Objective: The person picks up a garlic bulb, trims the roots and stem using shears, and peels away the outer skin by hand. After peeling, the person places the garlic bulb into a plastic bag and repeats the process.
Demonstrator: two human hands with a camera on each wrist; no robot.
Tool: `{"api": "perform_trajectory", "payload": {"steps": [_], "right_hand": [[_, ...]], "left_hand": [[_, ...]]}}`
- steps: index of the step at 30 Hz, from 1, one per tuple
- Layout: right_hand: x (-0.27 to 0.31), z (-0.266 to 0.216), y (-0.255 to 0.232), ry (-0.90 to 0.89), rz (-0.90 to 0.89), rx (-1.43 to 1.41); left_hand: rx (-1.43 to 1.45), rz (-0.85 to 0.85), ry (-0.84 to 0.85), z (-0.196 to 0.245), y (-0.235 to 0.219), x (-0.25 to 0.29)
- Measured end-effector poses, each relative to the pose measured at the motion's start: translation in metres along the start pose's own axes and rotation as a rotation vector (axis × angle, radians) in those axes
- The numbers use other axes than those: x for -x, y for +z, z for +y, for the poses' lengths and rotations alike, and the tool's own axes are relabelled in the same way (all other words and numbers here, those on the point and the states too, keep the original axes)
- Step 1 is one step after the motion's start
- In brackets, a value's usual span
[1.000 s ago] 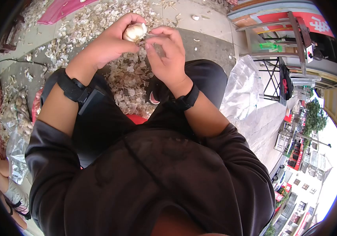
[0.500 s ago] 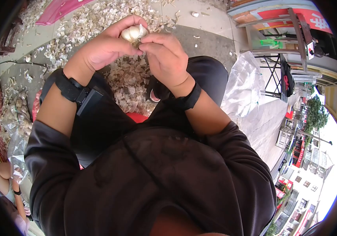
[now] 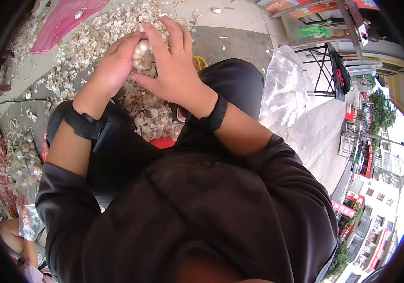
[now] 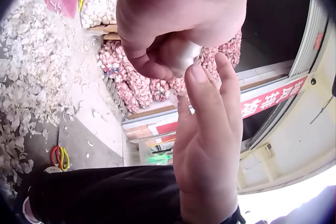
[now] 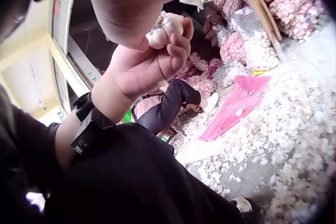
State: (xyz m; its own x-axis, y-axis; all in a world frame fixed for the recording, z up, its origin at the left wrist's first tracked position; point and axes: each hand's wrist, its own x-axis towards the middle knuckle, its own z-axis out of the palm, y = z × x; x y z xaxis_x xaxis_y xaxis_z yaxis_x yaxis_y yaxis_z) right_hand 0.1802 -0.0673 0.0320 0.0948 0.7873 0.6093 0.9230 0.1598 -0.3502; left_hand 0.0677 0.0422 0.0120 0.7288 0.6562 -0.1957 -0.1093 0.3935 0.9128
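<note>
Left hand clenched around garlic bulb; right hand lay against bulb, fingers straight. Garlic skins littered ground below.

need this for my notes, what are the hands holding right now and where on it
The left hand grips a garlic bulb round its body, fingers curled about it. The right hand holds nothing; its straight fingers rest against the bulb's side.

Pale garlic skins (heaps of them) litter the pavement.
</note>
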Motion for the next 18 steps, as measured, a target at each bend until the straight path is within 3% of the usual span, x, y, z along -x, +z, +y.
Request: {"api": "perform_trajectory", "payload": {"steps": [1, 3, 5, 9, 13, 15, 16, 18], "right_hand": [[-0.001, 0.002, -0.002, 0.011, -0.057, 0.055], [0.006, 0.009, 0.002, 0.107, -0.241, -0.17], [0.004, 0.015, -0.009, 0.116, -0.186, -0.166], [-0.016, 0.037, -0.087, 0.23, 0.015, -0.125], [-0.009, 0.114, -0.213, 0.688, 0.198, -0.282], [0.022, 0.159, -0.267, 1.055, 0.239, -0.217], [0.046, 0.186, -0.288, 1.202, 0.187, -0.204], [0.09, 0.215, -0.311, 1.494, -0.09, -0.202]], "left_hand": [[0.026, -0.096, -0.027, -0.011, -0.005, -0.003], [0.156, -0.051, -0.117, -0.012, -0.001, -0.001], [0.2, -0.008, -0.164, 0.001, 0.003, 0.003], [-0.262, 0.028, 0.074, 0.021, 0.0, 0.004], [-0.314, 0.105, 0.193, 0.033, -0.025, 0.004], [-0.291, 0.17, 0.227, 0.043, -0.034, 0.007], [-0.261, 0.198, 0.261, 0.045, -0.042, 0.006], [-0.22, 0.233, 0.302, 0.053, -0.055, 0.008]]}}
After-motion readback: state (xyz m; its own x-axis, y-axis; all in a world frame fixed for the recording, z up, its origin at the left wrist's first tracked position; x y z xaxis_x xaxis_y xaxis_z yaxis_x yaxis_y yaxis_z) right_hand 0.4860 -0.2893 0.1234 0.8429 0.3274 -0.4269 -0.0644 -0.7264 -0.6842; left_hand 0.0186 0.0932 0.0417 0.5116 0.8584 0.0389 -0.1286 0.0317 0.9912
